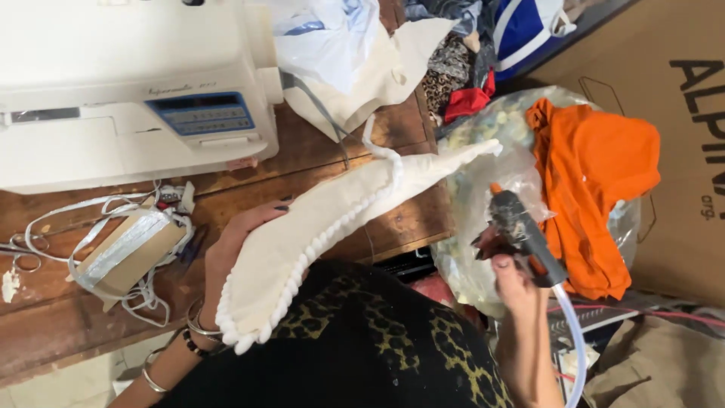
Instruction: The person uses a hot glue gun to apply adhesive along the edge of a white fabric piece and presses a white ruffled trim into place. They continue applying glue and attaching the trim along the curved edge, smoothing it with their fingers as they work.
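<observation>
Wooden table [393, 227]: left hand [230, 249] grips cream stuffed piece [317, 219]; right hand [510, 276] grips glue gun [521, 230]

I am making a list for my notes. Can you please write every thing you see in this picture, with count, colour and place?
fabric piece: one, cream, white bobble trim along its edge, held over the table edge
glue gun: one, dark, orange tip, at right
sewing machine: one, white, top left
wooden table: one, brown
small box: one, tan with grey tape, on the table at left
orange cloth: one, on a clear bag, right
cardboard box: one, brown, far right
left hand: under the fabric piece
right hand: grips the glue gun
</observation>
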